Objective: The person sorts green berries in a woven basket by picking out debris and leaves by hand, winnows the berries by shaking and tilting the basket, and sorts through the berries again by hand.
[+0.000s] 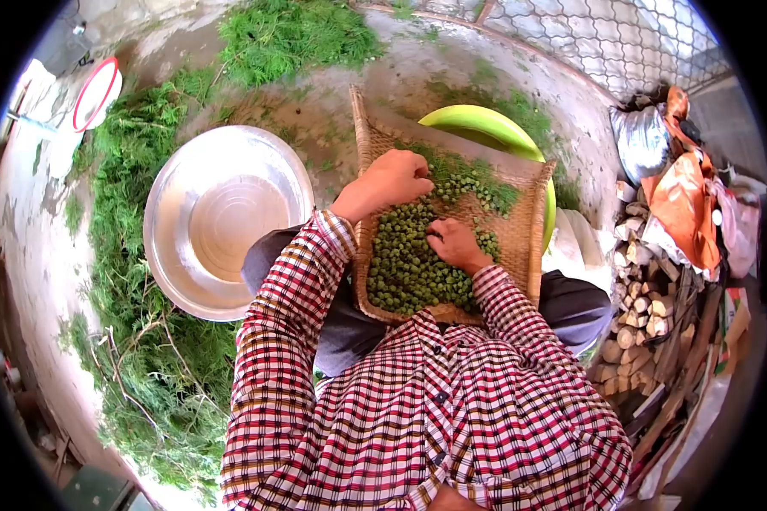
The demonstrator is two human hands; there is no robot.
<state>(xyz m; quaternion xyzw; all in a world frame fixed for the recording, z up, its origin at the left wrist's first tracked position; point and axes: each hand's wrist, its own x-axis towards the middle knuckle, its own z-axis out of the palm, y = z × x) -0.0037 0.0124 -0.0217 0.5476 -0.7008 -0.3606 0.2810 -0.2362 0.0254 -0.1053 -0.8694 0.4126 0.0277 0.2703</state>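
A woven basket tray point(533, 247) rests across the person's lap. Small round green cones point(413, 264) are heaped in its lower left part, with more cones and loose green sprigs point(507, 198) near the top. My left hand point(392, 180) is over the tray's upper left part, its fingers curled together; what they hold is too small to tell. Lower and to the right, my right hand point(458, 245) is bent down at the edge of the heap. Its fingertips are drawn together against the cones, and anything between them is hidden.
A wide metal basin point(230, 204) stands left of the tray. Behind the tray is a lime-green basin point(494, 123). Cut green branches point(128, 213) cover the ground at left, with another pile point(294, 38) at the top. Stacked firewood point(635, 332) and orange cloth point(686, 213) are at right.
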